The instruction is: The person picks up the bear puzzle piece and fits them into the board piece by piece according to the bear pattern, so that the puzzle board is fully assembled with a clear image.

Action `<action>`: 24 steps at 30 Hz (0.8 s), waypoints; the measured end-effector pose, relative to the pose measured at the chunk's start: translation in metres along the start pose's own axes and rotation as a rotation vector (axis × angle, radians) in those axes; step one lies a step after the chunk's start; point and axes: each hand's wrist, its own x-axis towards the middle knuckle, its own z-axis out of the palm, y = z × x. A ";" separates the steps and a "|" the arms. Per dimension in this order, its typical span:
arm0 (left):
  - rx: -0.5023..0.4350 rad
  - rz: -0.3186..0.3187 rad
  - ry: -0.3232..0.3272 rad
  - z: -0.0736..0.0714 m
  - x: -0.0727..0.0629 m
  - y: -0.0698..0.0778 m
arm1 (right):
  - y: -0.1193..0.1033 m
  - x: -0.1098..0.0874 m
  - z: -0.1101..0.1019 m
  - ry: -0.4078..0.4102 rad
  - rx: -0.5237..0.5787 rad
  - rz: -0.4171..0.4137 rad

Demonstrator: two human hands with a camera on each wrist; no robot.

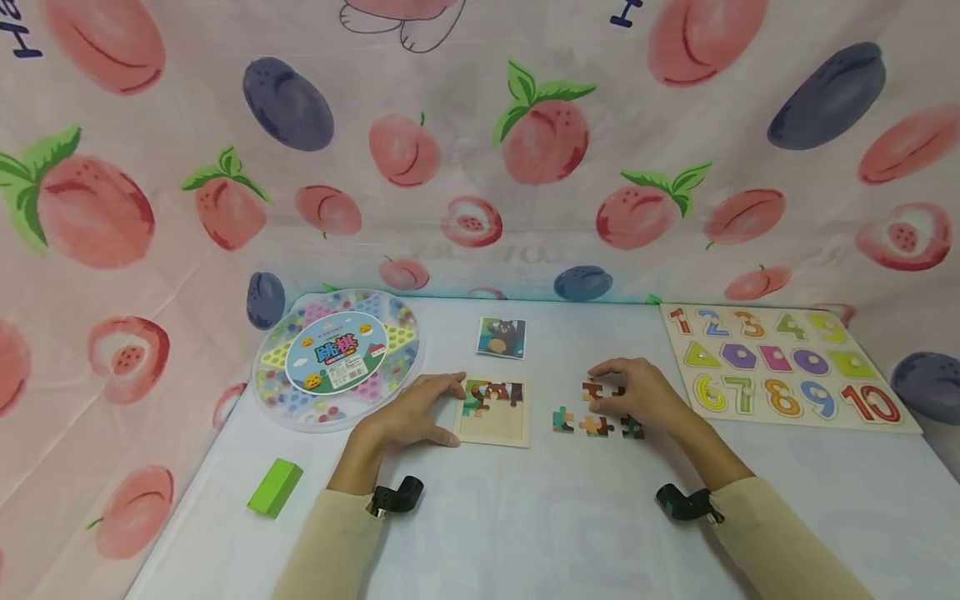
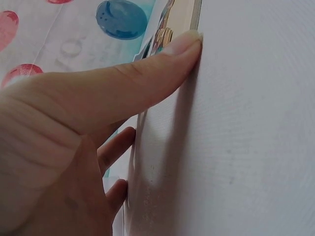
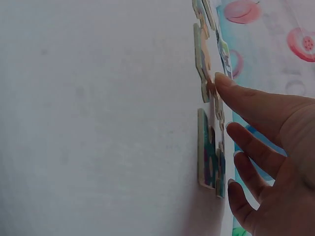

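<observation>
A square wooden puzzle tray (image 1: 498, 427) lies at the middle of the table, with joined bear-picture pieces (image 1: 491, 396) along its top and upper left. My left hand (image 1: 412, 412) rests at its left side, index fingertip by the upper left corner, thumb at the lower left; in the left wrist view the thumb (image 2: 167, 61) lies straight against the tray edge. Over several loose jigsaw pieces (image 1: 597, 427) right of the tray, my right hand (image 1: 641, 396) hovers with fingers spread and partly hides them. In the right wrist view nothing sits between thumb and fingers (image 3: 256, 152).
Behind the tray lies a small bear picture card (image 1: 502, 337). A round Chinese checkers set (image 1: 337, 358) is at the back left, a green block (image 1: 275, 487) at the front left. On the right lies a number and shape board (image 1: 780, 367). A fruit-print curtain (image 1: 465, 150) hangs behind.
</observation>
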 end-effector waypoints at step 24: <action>-0.003 -0.020 0.005 0.001 -0.001 0.001 | -0.001 0.002 0.002 0.006 -0.008 0.004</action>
